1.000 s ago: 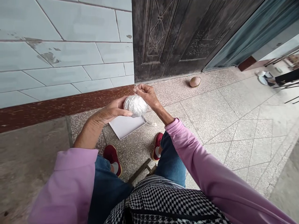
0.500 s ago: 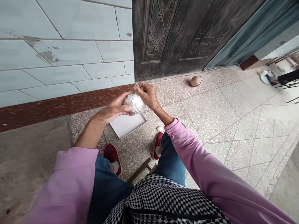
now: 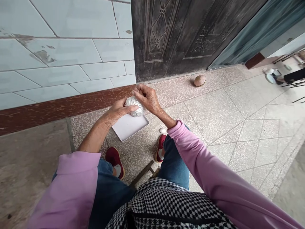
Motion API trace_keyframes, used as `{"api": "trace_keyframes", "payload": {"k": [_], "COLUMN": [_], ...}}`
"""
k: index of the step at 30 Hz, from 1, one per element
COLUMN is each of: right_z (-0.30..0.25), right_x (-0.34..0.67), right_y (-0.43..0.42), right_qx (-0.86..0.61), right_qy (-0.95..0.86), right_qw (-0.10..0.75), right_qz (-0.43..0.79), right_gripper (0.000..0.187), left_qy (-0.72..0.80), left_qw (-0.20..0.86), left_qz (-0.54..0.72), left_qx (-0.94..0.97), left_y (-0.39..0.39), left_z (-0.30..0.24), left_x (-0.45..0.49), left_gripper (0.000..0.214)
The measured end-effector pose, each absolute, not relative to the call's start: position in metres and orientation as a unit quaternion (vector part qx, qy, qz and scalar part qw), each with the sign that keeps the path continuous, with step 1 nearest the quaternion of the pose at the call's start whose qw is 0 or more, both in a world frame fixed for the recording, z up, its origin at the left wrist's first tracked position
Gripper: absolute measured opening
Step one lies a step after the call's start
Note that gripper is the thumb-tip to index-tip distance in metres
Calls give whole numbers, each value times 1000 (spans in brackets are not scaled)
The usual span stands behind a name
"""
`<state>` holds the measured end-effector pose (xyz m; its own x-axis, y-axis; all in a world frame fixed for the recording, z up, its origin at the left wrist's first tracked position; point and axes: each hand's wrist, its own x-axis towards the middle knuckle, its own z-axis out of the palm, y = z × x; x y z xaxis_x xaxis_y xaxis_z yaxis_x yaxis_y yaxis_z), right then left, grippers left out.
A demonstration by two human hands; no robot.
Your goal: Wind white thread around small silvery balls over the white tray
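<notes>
Head view: hands (image 3: pixel 147 99) around yarn (image 3: pixel 134 106) (white)

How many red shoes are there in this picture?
2: a red fabric shoe on the left foot and a red fabric shoe on the right foot, both resting on the terrazzo floor.

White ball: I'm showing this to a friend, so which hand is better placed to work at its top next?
Probably the right hand: its fingertips are pinched just above the white ball, while the left hand is cupped against the ball's side, apparently supporting it.
</notes>
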<state>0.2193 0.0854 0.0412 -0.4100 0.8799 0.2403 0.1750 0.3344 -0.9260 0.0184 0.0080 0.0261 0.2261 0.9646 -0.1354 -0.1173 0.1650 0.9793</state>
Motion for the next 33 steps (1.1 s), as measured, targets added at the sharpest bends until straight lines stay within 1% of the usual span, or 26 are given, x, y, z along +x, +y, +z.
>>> {"api": "trace_keyframes", "payload": {"k": [4,9,12,16,19,22,25,27,29,31,33], "right_z": [38,30,26,25,22,15,11,14,21,32,43], "right_x": [219,215,214,212,206,198,190,188,189,193,201], "right_y": [97,107,107,107,108,101,85,73,64,59,61], "right_qx": [-361,-373,-355,-369,-381,-386,-370,-331,-289,-266,-270], "right_qy": [-679,-629,-615,-600,-595,-614,-674,-714,-732,-732,-719], "right_qw": [415,404,405,399,381,366,324,279,245,234,246], "right_qz": [487,550,576,587,596,583,551,551,566,582,591], "right_gripper": [59,63,60,53,47,48,50,48,54,61,63], "left_qy": [472,439,407,396,401,421,463,497,529,556,575], "left_qw": [611,646,656,656,646,603,540,498,459,428,416], "left_qz": [404,404,421,441,484,556,603,613,614,606,592], "left_qx": [490,476,477,467,432,386,361,359,365,374,381], "left_y": [5,-5,-11,-12,-7,0,8,13,16,17,16], "left_z": [37,50,53,47,43,43,44,42,40,38,38], "left_x": [19,19,19,19,19,12,-3,-14,-21,-23,-20], "left_gripper": [69,86,91,91,90,88,88,93,101,106,110]}}
